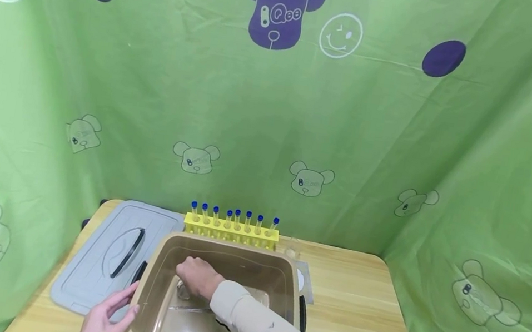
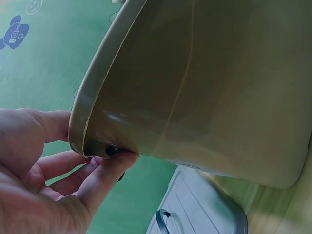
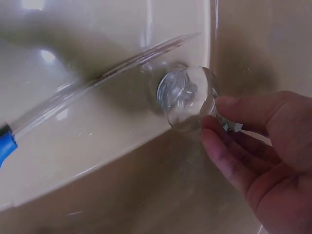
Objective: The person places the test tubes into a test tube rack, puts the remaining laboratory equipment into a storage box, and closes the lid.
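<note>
A brown plastic bin [image 1: 235,246] sits on the wooden table. At its left side, my left hand [image 1: 108,318] grips the rim, thumb on one side and fingers on the other; the left wrist view shows this hand [image 2: 63,170] near a black clip. My right hand [image 1: 199,276] reaches down inside the bin. Thumb and fingers pinch the narrow end of a small, round clear glass vessel [image 3: 187,97], low in a corner. Beside it on the bin floor lies a long, thin glass tube [image 3: 102,83] with a tapered tip and a blue end.
Left of the bin lies its grey lid [image 1: 92,261] with a black handle. Behind stands a yellow rack [image 1: 232,231] holding several blue-capped tubes. A clear glass vessel [image 1: 292,249] and a flat sheet [image 1: 307,283] sit at the bin's right. Green curtains surround the table.
</note>
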`<state>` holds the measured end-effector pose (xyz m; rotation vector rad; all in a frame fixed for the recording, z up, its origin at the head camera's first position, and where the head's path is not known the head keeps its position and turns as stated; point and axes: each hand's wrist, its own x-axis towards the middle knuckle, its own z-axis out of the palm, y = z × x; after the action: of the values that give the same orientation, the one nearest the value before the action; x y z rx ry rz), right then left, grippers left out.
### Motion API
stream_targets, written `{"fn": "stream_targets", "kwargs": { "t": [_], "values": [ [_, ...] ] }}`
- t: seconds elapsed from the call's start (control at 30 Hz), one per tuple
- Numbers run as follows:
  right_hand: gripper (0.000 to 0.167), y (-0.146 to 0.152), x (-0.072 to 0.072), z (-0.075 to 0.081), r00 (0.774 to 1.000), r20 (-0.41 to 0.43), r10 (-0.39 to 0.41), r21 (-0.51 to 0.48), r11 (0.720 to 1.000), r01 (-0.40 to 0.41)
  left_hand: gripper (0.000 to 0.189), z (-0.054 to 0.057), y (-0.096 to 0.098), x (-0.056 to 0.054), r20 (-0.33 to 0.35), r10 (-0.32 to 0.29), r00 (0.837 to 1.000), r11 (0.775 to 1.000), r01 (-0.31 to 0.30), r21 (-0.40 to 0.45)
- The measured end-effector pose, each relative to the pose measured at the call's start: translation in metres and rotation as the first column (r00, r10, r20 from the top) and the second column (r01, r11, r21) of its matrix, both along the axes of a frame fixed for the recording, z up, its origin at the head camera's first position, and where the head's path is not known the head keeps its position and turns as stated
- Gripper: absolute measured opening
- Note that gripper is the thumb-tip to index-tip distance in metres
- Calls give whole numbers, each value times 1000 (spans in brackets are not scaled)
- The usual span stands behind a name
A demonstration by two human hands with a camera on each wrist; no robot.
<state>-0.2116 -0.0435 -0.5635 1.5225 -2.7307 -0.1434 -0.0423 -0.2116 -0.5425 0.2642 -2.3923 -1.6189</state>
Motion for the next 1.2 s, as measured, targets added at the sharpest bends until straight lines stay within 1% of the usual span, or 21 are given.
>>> {"fn": "stream_targets", "kwargs": {
  "t": [0.1,0.17,0.3,0.4,0.47,0.53,0.63,0.73,0.77,0.87,1.0,1.1,1.2],
  "values": [
    [22,-2,2,-2,1000,-25,7,4,1000,-7,49,-1,0,0,-13,1,1000,1000,-1,-8],
    [22,-2,3,-2,999,-43,12,2,1000,-11,49,-1,0,0,-7,0,1000,1000,0,-7],
    [21,-1,5,3,1000,-26,15,1,1000,-15,50,1,-1,1,57,6,998,1000,-6,-9],
    [20,-1,6,14,1000,7,7,12,1000,-7,50,3,-1,2,98,12,995,1000,-11,-6],
    [20,1,6,28,1000,23,1,19,1000,-2,51,3,-1,2,100,11,995,1000,-11,-2],
    [18,3,8,48,999,52,-3,11,1000,2,51,3,0,2,87,9,996,1000,-9,0],
    [13,11,11,82,993,114,-7,-18,1000,9,50,2,0,1,61,9,998,1000,-8,-3],
    [8,25,15,117,983,182,-26,-58,998,37,50,3,0,1,40,2,999,1000,-2,-1],
    [8,31,15,127,980,197,-31,-72,996,46,50,3,0,0,37,1,999,1000,-1,0],
    [18,52,18,154,967,249,-46,-121,990,78,50,3,0,0,39,0,999,1000,0,4],
    [26,83,18,180,958,284,-38,-210,972,101,50,1,0,1,34,0,999,1000,0,17],
    [28,110,14,195,960,276,-49,-290,948,132,49,1,1,0,10,-7,1000,1000,7,25],
    [30,136,6,205,959,267,-97,-358,914,192,49,0,1,0,-13,-5,1000,999,5,34]
  ]
}}
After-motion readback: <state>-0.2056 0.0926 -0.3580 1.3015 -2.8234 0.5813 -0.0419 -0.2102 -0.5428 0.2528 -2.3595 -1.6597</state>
